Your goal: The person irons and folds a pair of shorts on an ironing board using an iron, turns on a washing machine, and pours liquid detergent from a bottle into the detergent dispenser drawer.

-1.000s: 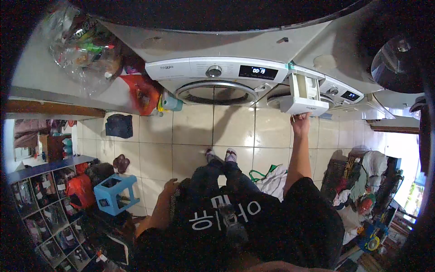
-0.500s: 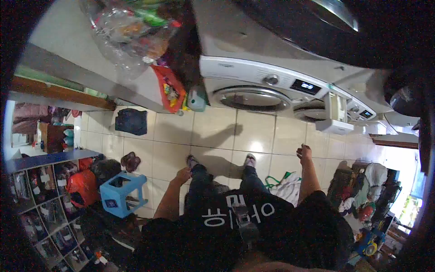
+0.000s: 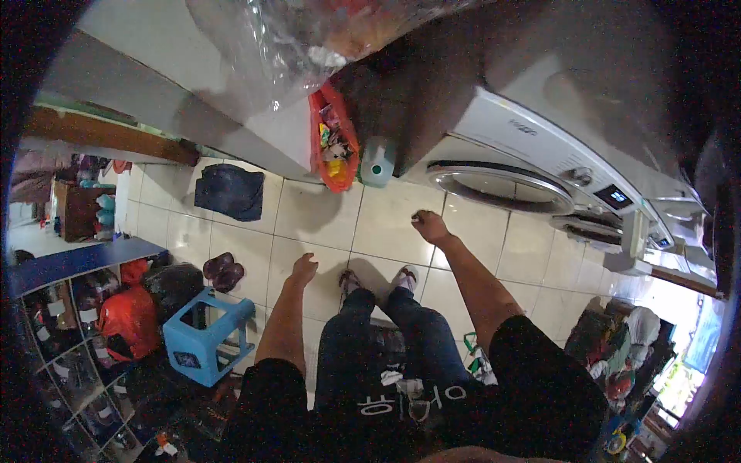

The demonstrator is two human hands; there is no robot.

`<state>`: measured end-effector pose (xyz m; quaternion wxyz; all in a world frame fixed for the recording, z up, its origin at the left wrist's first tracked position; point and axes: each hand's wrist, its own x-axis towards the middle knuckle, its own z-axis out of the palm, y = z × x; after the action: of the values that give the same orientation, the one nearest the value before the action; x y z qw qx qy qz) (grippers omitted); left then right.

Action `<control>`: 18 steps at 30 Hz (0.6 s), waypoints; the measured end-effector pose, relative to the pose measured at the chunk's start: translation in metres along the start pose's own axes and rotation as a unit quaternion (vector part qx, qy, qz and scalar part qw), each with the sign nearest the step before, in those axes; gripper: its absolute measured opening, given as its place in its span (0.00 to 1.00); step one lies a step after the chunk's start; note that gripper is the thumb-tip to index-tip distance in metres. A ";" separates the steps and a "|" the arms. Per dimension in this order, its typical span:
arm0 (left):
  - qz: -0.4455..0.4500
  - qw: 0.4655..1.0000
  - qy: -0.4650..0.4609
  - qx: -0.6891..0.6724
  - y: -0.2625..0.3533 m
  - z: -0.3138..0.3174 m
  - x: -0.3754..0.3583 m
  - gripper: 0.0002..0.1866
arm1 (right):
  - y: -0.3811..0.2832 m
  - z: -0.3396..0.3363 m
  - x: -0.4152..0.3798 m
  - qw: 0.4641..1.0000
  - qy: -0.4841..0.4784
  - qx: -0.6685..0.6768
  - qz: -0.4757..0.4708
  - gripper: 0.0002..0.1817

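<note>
White-bodied washing machine [image 3: 532,135] is standing at the upper right with its round door ring [image 3: 498,185] facing me, and I am judging that its detergent drawer [image 3: 637,239], sticking out farther right, could catch an arm swinging back that way. I am watching my right hand [image 3: 429,226] reaching loosely curled and empty toward the teal detergent bottle [image 3: 377,162] and orange bag [image 3: 336,143] beside the machine, while my left hand [image 3: 303,269] is hanging relaxed, gripping nothing
</note>
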<state>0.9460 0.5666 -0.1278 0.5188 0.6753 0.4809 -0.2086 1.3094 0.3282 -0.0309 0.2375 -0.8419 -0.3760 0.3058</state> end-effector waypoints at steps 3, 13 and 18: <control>0.059 0.993 0.076 0.063 0.003 0.014 0.051 0.30 | 0.016 0.034 0.082 0.997 0.051 -0.011 -0.054 0.13; 0.190 0.904 0.230 0.307 0.066 0.036 0.213 0.33 | 0.027 0.084 0.220 0.987 0.153 0.000 0.056 0.21; 0.172 0.931 0.206 0.249 0.052 0.052 0.321 0.32 | 0.013 0.085 0.242 0.978 0.179 0.020 0.101 0.22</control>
<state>1.1471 0.6585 -0.3723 0.2514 0.8833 0.3864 -0.0851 1.3857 0.5235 -0.1798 0.2857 -0.9118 -0.2337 0.1798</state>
